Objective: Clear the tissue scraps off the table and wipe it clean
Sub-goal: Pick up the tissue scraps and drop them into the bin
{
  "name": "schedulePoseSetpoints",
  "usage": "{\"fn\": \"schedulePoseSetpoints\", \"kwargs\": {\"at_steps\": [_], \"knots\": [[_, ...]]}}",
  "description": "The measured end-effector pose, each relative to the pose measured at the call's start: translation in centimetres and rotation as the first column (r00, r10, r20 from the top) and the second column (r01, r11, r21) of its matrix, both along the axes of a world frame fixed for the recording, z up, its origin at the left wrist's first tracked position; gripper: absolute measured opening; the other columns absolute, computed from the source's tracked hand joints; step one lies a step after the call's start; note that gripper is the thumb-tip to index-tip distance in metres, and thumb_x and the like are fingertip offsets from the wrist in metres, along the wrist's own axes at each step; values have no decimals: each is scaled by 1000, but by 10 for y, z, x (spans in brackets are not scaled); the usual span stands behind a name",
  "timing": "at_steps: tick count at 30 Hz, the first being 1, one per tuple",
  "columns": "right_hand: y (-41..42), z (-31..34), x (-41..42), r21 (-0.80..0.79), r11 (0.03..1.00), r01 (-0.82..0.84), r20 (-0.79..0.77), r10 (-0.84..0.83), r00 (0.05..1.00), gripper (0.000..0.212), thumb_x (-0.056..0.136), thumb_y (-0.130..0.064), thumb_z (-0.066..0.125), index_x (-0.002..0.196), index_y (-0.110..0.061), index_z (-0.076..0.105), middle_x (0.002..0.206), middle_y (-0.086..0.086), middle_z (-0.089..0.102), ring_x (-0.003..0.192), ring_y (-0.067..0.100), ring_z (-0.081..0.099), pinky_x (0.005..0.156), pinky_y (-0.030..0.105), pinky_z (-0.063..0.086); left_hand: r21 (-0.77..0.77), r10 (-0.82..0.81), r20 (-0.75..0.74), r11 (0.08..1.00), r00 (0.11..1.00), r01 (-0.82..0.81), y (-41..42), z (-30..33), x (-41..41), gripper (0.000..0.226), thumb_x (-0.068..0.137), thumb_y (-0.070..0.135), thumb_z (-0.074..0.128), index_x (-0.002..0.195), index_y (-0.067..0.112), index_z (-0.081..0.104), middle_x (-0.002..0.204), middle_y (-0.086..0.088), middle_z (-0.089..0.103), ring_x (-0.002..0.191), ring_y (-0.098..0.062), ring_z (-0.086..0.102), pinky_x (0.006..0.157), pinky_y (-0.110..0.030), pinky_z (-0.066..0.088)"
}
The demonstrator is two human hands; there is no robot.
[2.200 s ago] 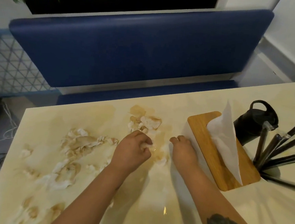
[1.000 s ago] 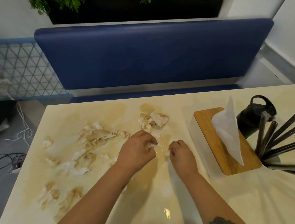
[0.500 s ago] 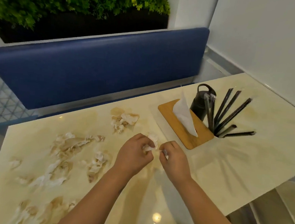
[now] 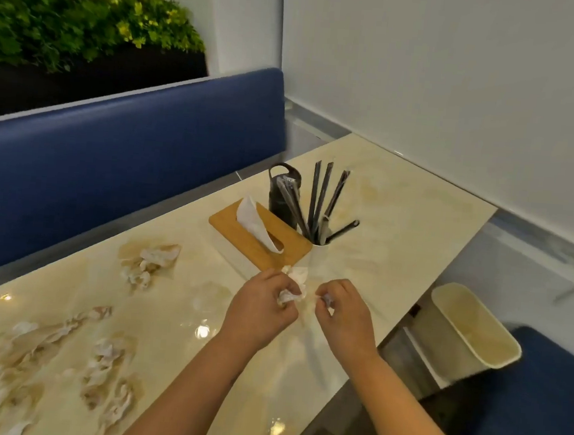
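Both forearms reach over the worktop's [image 4: 398,226] near edge, left hand [image 4: 260,313] and right hand [image 4: 343,312] each with curled fingers pinching tissue scraps [image 4: 288,296].

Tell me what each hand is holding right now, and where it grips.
The left hand holds a crumpled tissue scrap, bunched in its curled fingers. The right hand pinches a smaller scrap at its fingertips.
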State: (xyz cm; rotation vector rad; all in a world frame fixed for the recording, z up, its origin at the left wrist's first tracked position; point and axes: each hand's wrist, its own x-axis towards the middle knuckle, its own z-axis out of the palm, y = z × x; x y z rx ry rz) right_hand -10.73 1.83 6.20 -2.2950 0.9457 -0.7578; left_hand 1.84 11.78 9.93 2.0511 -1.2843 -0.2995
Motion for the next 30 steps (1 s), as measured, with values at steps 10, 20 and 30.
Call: {"fn": "schedulePoseSetpoints", "kwargs": {"at_steps": [10, 20, 30], "knots": [[-54, 4, -80, 19, 972, 235, 12, -235, 972, 10, 83, -6, 62, 90, -13, 64, 89, -12, 48, 73, 4, 48, 63, 4, 36, -7, -218, 24, 976, 976, 218, -83, 2, -61, 19, 70, 16, 68, 87, 25, 68, 92, 11, 57, 80, -7, 55, 70, -17, 42], [-141, 0, -159, 75, 919, 387, 43, -391, 920, 7, 85, -12, 63, 87, -19, 62, 90, -8, 55, 84, 0, 50, 68, 10, 41, 17, -356, 5, 934, 935, 356, -194, -4, -123, 19, 71, 15, 66, 85, 27, 67, 89, 15, 53, 78, -8, 55, 68, -16, 41], [-225, 5, -241, 71, 851, 520, 4, -521, 853, 8, 86, -12, 64, 93, -13, 64, 94, -10, 52, 82, 8, 52, 71, 16, 41, 26, -454, -48, 890, 890, 456, -294, -18, -190, 20, 70, 11, 67, 84, 24, 69, 92, 10, 58, 85, -11, 58, 73, -23, 45]]}}
